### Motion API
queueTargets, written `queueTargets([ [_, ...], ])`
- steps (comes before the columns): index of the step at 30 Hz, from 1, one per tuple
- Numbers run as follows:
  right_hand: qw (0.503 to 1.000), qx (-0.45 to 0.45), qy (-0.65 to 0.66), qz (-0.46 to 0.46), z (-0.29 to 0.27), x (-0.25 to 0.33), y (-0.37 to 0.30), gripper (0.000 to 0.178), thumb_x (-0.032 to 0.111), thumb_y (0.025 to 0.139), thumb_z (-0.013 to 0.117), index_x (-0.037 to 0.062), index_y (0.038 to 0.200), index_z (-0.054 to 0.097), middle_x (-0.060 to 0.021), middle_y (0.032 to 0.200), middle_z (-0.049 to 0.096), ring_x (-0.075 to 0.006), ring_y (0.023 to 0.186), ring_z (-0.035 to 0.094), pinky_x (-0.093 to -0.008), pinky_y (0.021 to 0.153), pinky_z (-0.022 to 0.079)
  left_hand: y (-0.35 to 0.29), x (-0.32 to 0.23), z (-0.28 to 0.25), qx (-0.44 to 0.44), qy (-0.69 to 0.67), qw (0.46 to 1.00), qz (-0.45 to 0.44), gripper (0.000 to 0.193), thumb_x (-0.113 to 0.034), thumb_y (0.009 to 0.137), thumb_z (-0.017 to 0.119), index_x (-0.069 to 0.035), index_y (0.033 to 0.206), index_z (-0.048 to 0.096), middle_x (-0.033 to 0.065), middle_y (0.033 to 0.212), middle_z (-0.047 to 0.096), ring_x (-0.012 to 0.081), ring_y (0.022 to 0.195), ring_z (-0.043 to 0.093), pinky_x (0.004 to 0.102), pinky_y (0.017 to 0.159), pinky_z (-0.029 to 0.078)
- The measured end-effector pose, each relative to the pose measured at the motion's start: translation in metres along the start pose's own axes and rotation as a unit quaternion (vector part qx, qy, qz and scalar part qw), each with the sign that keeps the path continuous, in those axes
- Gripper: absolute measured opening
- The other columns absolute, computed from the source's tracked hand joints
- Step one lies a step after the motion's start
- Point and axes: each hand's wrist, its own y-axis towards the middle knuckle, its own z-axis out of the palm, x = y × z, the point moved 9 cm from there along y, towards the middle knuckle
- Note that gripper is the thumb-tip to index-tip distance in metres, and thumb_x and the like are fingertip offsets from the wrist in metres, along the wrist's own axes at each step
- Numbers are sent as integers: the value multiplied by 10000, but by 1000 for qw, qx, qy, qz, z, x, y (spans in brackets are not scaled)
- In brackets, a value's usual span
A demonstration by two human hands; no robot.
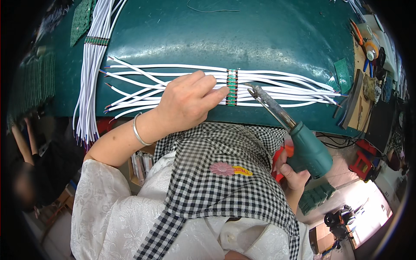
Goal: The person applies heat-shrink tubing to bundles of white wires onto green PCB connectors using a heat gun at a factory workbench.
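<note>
A narrow strip of small green circuit boards (232, 88) lies crosswise on the table, with white cables (277, 80) running out from both its sides. My left hand (186, 99) is closed over the left-hand cables, its fingertips pinching a cable at the strip's left edge; the exact grip is partly hidden. My right hand (294, 173) is wrapped round the handle of a green soldering gun (310, 149). The gun's metal tip points up and left, close to the right edge of the strip. A thin feed tube runs beside its barrel.
The green tabletop (216, 39) bears a finished-looking bundle of white cables (93, 65) at left, joined by another board strip. At right are orange-handled pliers (356, 34), a solder spool (371, 50) and loose green boards (343, 74). Another person's arms (24, 141) show at far left.
</note>
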Motion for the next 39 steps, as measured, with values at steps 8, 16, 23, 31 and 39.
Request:
queueTargets([
  [8, 999, 18, -29, -17, 0, -2, -2, 623, 31, 804, 802, -91, 1342, 513, -105, 929, 631, -143, 696, 572, -273, 610, 474, 2, -3, -9, -11, 37, 999, -36, 266, -38, 711, 653, -79, 971, 689, 45, 837, 533, 229, 746, 540, 367, 671, 437],
  [16, 999, 8, -34, 1, -5, -12, -4, 667, 91, 783, 829, -77, 1341, 505, -89, 848, 588, -158, 645, 561, -281, 578, 476, -2, 5, -12, 105, 41, 979, -170, 350, -105, 675, 834, -77, 949, 619, 76, 933, 553, 275, 887, 548, 397, 753, 398],
  [23, 998, 15, -62, 3, -7, -17, -6, 738, 154, 788, 844, -70, 1376, 460, -75, 738, 548, -173, 585, 548, -294, 548, 478, 6, 21, -7, 194, 1, 958, -212, 254, -109, 729, 819, -34, 893, 639, 102, 778, 659, 298, 718, 661, 412, 605, 513],
  [31, 996, 26, -87, 21, -1, -13, -5, 596, 100, 787, 830, -61, 1281, 538, -68, 808, 598, -156, 667, 575, -287, 610, 484, 13, 32, -1, 113, -162, 968, -152, 155, 10, 781, 757, -20, 930, 731, 98, 806, 672, 266, 732, 668, 344, 652, 527],
  [39, 998, 13, -51, 46, 2, -12, -4, 439, 21, 784, 804, -42, 1175, 614, -63, 886, 637, -146, 743, 588, -290, 664, 491, 14, 32, 4, 95, -193, 967, -139, 205, 51, 769, 725, -33, 955, 740, 80, 767, 613, 264, 694, 629, 328, 607, 495],
])
